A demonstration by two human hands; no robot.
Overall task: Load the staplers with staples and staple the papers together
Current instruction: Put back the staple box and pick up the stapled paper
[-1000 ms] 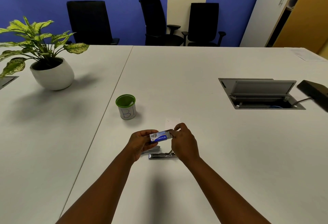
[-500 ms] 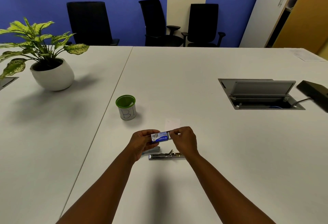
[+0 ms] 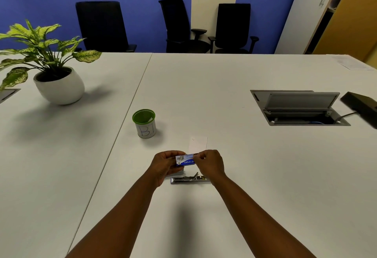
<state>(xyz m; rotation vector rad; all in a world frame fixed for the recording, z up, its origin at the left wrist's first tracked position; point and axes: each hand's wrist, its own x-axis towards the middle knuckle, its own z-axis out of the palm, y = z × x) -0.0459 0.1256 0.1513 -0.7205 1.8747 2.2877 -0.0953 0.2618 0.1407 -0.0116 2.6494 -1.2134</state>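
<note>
A small blue and white staple box [image 3: 185, 160] is held just above the table. My left hand [image 3: 166, 163] grips its left end. My right hand [image 3: 210, 162] pinches its right end with curled fingers. Below the hands a metal stapler [image 3: 189, 179] lies flat on the white table, swung open lengthwise. A second grey stapler part [image 3: 177, 173] peeks out under my left hand. A small white paper [image 3: 198, 143] lies flat just beyond the box.
A green-rimmed cup [image 3: 144, 123] marked in pen stands to the far left of the hands. A potted plant [image 3: 55, 74] sits at the far left. An open cable hatch [image 3: 299, 107] and a black device [image 3: 361, 104] lie to the right. Office chairs line the far edge.
My right hand has shifted a little to the right along the box's end, uncovering more of the stapler below. The box and my left hand stay nearly in place.
</note>
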